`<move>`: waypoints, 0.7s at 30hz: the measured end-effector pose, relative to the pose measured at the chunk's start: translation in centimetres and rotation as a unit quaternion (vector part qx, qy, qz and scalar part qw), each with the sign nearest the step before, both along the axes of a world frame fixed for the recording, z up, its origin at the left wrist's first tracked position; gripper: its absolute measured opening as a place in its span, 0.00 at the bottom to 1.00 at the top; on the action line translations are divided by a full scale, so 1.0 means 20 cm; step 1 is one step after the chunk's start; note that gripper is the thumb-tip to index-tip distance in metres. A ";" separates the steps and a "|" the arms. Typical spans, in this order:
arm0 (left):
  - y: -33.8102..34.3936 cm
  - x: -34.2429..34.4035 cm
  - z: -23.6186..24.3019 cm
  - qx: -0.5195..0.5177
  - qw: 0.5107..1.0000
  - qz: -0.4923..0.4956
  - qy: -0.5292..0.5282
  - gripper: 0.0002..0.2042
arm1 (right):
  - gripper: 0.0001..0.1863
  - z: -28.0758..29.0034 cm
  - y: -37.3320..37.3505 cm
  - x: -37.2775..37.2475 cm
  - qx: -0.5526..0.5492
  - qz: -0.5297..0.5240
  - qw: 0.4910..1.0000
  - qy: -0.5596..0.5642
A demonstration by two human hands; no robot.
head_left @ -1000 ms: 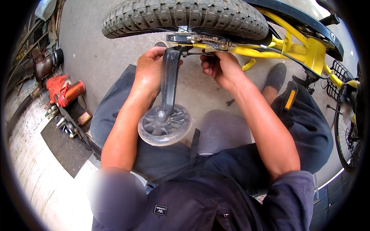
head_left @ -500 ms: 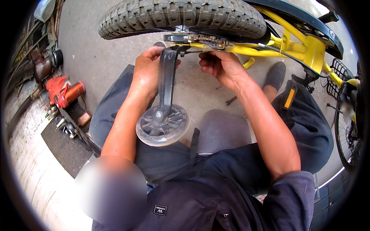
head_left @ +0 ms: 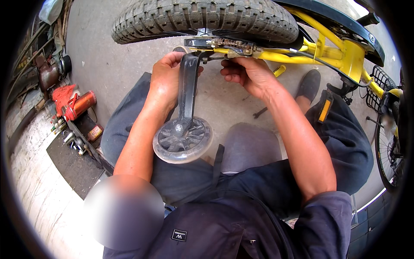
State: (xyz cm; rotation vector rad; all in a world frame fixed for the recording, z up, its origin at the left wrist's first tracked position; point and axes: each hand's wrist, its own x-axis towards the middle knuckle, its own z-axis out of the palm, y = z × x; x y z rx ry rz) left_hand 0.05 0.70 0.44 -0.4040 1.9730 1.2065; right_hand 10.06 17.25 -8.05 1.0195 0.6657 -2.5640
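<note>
The camera sits up on the person's head, the left one of a pair worn side by side, and stares steeply down past the shirt (head_left: pixel 198 228) and trousers (head_left: pixel 351 146) to the floor (head_left: pixel 99 47). It's the right way up, so the person's left is its left. The shirt looms closest, along the bottom edge; the forearms (head_left: pixel 302 134) reach up from there, and the hands (head_left: pixel 250 75) come above the middle, farther from the lens. The top edge crops the yellow bicycle (head_left: pixel 353 64). The wide fisheye view bends toward a dark, rounded rim.
</note>
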 end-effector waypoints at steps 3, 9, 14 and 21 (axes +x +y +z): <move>0.00 0.00 0.00 -0.004 1.000 -0.005 0.003 0.16 | 0.13 -0.01 0.00 0.00 0.009 0.009 1.000 -0.007; 0.00 0.00 -0.01 0.008 1.000 0.008 0.010 0.12 | 0.10 -0.04 -0.03 -0.01 0.014 0.023 0.999 -0.030; 0.00 0.00 -0.02 0.017 1.000 0.008 0.014 0.10 | 0.12 -0.02 -0.05 -0.06 0.031 0.024 0.996 -0.081; 0.01 0.00 -0.02 0.007 1.000 0.004 0.011 0.08 | 0.09 0.00 -0.02 -0.07 0.004 0.029 0.992 -0.120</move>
